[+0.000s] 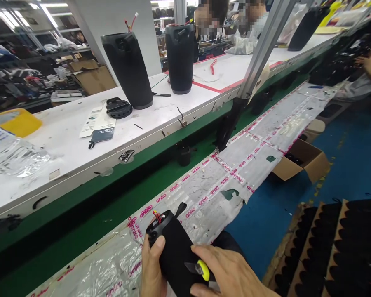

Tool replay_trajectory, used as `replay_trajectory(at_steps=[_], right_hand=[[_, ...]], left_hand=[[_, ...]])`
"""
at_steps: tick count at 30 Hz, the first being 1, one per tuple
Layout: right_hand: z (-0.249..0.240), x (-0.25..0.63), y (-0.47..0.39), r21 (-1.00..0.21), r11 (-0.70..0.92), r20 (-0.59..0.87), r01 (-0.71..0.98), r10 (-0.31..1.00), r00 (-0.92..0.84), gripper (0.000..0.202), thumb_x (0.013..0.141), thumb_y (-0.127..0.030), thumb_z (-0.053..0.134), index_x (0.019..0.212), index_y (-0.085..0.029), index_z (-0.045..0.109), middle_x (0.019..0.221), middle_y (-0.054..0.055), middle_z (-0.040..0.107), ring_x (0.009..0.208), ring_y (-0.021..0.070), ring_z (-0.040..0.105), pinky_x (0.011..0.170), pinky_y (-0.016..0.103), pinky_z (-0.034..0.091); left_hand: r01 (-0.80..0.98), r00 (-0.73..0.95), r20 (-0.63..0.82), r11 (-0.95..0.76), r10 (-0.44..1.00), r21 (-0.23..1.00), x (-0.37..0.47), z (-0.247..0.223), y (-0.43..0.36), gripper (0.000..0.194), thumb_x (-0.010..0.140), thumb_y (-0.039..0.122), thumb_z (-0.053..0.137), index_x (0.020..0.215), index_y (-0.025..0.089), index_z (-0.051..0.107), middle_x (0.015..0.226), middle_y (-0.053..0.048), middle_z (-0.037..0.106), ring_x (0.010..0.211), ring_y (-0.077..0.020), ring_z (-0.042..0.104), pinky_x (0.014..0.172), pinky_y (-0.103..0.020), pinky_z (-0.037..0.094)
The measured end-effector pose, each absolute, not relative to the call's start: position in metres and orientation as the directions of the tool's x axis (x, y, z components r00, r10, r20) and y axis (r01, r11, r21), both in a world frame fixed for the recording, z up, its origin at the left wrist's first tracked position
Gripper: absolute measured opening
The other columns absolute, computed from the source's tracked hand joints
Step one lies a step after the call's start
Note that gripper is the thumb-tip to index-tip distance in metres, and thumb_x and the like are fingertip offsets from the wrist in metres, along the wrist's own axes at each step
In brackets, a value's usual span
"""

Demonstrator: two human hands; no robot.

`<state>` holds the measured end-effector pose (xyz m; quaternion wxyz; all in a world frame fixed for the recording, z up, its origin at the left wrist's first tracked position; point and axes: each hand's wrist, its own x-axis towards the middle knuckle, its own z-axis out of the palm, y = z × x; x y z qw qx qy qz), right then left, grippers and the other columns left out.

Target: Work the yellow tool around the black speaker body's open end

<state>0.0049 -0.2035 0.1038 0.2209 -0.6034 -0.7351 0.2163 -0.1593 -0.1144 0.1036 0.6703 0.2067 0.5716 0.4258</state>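
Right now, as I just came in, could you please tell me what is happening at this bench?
A person's left hand grips a black cylinder near its open end, where red wires stick out. The right hand is at its side with a yellow knife, blade over the black surface; I cannot tell whether it touches. Two similar cylinders, also with wires at the top, stand upright on the white bench.

“anko” is printed repeatedly in pink on the tape (203, 201) in front of the white bench (154, 113). “CE” is shown on the black sticker (126, 156) along the bench's front edge.
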Motion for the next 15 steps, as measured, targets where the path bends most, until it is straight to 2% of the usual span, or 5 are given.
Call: replay_trajectory(at_steps=[3, 6, 10, 12, 15], right_hand=[[0.107, 0.004, -0.203, -0.577, 0.155, 0.069, 0.802, 0.988, -0.141, 0.066, 0.076, -0.026, 0.084, 0.133, -0.02, 0.053, 0.12, 0.008, 0.074, 0.1, 0.0275, 0.074, 0.082, 0.036, 0.061], [0.105, 0.002, -0.204, -0.601, 0.109, 0.06, 0.792, 0.994, -0.092, 0.06, 0.08, -0.023, 0.078, 0.135, -0.023, 0.053, 0.123, 0.006, 0.073, 0.103, 0.026, 0.073, 0.085, 0.034, 0.06], [0.091, 0.004, -0.208, -0.708, -0.008, -0.089, 0.706, 0.993, -0.077, 0.052, 0.087, -0.028, 0.07, 0.137, -0.028, 0.056, 0.127, 0.004, 0.071, 0.109, 0.0258, 0.071, 0.092, 0.034, 0.056], [0.083, 0.007, -0.212, -0.742, -0.097, -0.197, 0.663, 0.977, -0.078, 0.051, 0.09, -0.035, 0.068, 0.139, -0.032, 0.056, 0.13, 0.004, 0.069, 0.114, 0.0267, 0.068, 0.095, 0.035, 0.054], [0.077, 0.011, -0.218, -0.732, -0.212, -0.287, 0.648, 0.958, -0.011, 0.05, 0.093, -0.043, 0.063, 0.142, -0.036, 0.056, 0.134, 0.003, 0.066, 0.119, 0.0286, 0.064, 0.097, 0.036, 0.052]], left_hand=[[-0.319, -0.029, -0.59, 0.552, 0.807, 0.77, -0.163, 0.098, -0.115, 0.076, 0.068, 0.053, 0.081, 0.135, 0.026, 0.06, 0.108, -0.005, 0.077, 0.111, -0.0342, 0.07, 0.095, -0.044, 0.058], [-0.268, -0.071, -0.605, 0.568, 0.793, 0.778, -0.168, 0.088, -0.115, 0.067, 0.072, 0.061, 0.076, 0.124, 0.02, 0.067, 0.103, -0.009, 0.078, 0.106, -0.036, 0.072, 0.092, -0.047, 0.059], [-0.101, -0.134, -0.517, 0.507, 0.846, 0.856, -0.176, 0.075, -0.108, 0.062, 0.076, 0.065, 0.07, 0.119, 0.019, 0.069, 0.108, -0.011, 0.076, 0.11, -0.0366, 0.069, 0.098, -0.05, 0.055], [0.024, -0.174, -0.429, 0.439, 0.887, 0.898, -0.183, 0.068, -0.099, 0.068, 0.072, 0.062, 0.076, 0.126, 0.023, 0.064, 0.113, -0.01, 0.073, 0.115, -0.0366, 0.066, 0.106, -0.053, 0.049], [0.226, -0.233, -0.287, 0.339, 0.929, 0.913, -0.195, 0.056, -0.079, 0.091, 0.056, 0.053, 0.09, 0.135, 0.023, 0.055, 0.116, -0.009, 0.068, 0.115, -0.0384, 0.064, 0.111, -0.059, 0.042]])
